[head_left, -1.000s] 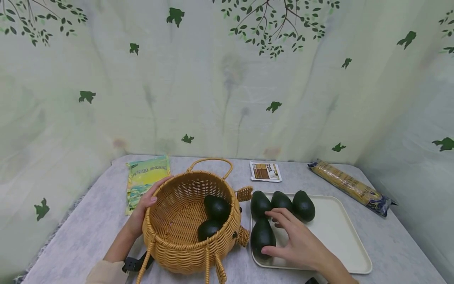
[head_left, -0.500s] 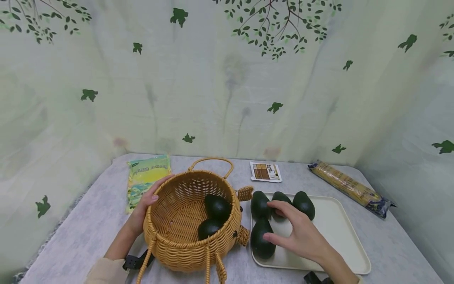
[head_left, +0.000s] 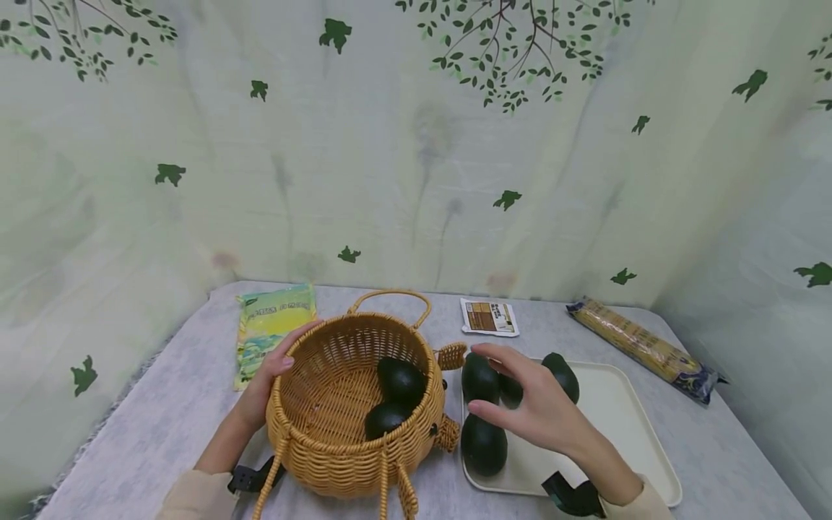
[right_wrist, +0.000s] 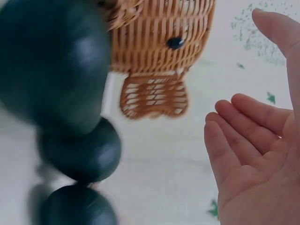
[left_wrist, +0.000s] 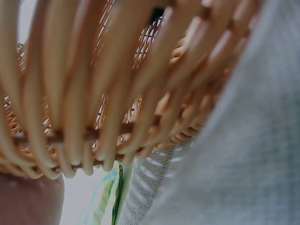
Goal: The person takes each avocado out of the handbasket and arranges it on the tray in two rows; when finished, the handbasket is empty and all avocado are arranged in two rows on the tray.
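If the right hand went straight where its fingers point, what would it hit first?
Probably the farther woven flap on the wicker basket; depth is unclear, so the hand might pass above.

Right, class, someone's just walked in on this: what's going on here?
A person's left hand holds a wicker basket at its rim, and two avocados lie inside. The right hand holds nothing; it hovers over the pale tray, thumb and fingers apart. Four more avocados are on that tray.
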The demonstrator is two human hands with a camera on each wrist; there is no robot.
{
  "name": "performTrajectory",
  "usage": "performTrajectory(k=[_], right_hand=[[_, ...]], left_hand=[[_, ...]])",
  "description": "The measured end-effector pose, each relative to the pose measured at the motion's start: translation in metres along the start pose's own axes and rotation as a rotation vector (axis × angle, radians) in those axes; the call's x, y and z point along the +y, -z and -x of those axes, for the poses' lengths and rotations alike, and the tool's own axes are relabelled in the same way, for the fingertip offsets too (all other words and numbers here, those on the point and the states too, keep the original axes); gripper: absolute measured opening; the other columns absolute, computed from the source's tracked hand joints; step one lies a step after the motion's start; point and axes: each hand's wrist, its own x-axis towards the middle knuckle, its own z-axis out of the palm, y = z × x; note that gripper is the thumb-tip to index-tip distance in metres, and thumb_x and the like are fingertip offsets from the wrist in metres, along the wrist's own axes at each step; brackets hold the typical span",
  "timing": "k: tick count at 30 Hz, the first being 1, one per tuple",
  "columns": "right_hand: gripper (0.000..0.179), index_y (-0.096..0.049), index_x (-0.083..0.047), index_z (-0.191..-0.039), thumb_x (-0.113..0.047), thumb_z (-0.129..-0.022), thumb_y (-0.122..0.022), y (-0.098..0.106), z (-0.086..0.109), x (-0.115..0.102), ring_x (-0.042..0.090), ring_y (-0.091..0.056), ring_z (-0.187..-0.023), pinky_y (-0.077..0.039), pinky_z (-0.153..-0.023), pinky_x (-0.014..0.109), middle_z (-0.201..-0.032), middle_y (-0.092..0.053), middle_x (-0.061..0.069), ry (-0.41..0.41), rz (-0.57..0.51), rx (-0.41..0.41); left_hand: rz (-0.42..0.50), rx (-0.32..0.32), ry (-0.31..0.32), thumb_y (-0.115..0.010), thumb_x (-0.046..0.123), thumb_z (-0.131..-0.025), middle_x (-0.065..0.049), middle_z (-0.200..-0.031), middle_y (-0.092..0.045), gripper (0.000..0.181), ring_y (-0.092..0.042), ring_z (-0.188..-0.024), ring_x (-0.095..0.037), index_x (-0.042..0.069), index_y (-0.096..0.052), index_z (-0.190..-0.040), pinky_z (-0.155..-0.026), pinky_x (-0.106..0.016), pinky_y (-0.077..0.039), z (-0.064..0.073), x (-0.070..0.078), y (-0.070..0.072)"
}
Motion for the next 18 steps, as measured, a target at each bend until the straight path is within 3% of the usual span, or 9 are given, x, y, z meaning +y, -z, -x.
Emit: performTrajectory(k=[5,10,18], right_hand=[[0.071,-0.055,-0.021,-0.148,-0.040,-0.085,-0.084,-0.001,-0.017,-0.018,0.021,-0.061,-0.130,-0.053,-0.102,0.042,-0.147,-0.058,-0.004,0.030,-0.011,-0.041],[0.069,-0.055,-0.022,-0.147,-0.037,-0.086,-0.083,-0.005,-0.034,-0.029,0.019,-0.060,-0.130,-0.053,-0.102,0.041,-0.146,-0.058,-0.005,0.079,-0.041,-0.075],[0.066,-0.058,-0.017,-0.145,-0.040,-0.088,-0.081,-0.014,-0.058,-0.042,0.021,-0.064,-0.126,-0.052,-0.103,0.043,-0.145,-0.061,-0.002,0.038,-0.073,-0.147]], left_hand=[[-0.004,-0.001,-0.002,-0.026,0.024,-0.103,-0.001,-0.156,-0.039,0.063,-0.046,-0.141,-0.020,0.008,-0.021,-0.164,-0.104,-0.039,-0.048,0.001,-0.001,0.000],[-0.006,0.000,-0.007,-0.026,0.023,-0.103,-0.003,-0.156,-0.040,0.064,-0.047,-0.140,-0.021,0.003,-0.019,-0.163,-0.104,-0.040,-0.048,0.000,-0.002,0.000],[-0.030,0.011,-0.025,-0.026,0.023,-0.103,-0.004,-0.156,-0.041,0.063,-0.047,-0.140,-0.021,0.005,-0.023,-0.163,-0.104,-0.037,-0.047,0.001,-0.002,0.000]])
